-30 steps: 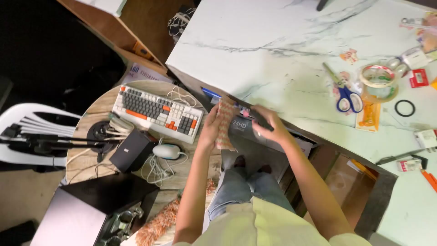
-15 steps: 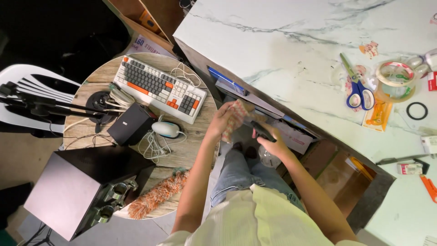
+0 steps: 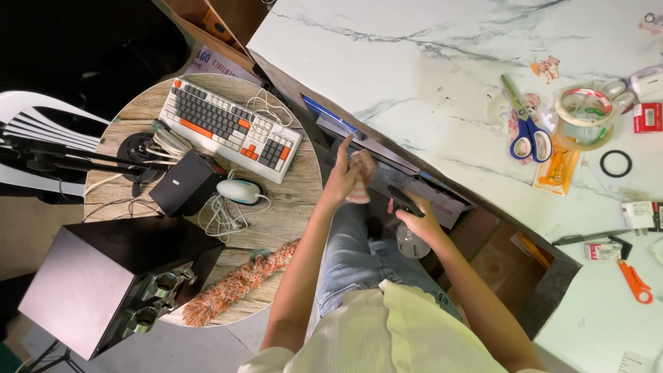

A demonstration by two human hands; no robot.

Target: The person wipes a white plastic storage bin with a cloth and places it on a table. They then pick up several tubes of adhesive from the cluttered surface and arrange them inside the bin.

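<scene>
My left hand [image 3: 338, 181] holds a crumpled pinkish cloth [image 3: 361, 178] against the underside edge of the white marble table [image 3: 428, 76], index finger pointing up. My right hand [image 3: 420, 224] is lower, over my lap, closed around a slim black device [image 3: 403, 199]. A rounded grey object [image 3: 409, 245] shows just below that hand. Both hands are below the table's edge, above my jeans-clad legs.
To the left, a round wooden table [image 3: 293, 207] carries a grey-orange keyboard [image 3: 230, 129], a white mouse [image 3: 238, 190], a small black speaker [image 3: 185, 184], cables and a fluffy orange duster [image 3: 238, 282]. A large black box [image 3: 97, 276] stands below-left. Blue scissors [image 3: 526, 130] and tape rolls [image 3: 581, 110] lie on the marble.
My hands were together, cloth against the black device. They have parted: the left hand carried the cloth up to the table edge, the right keeps the device lower.
</scene>
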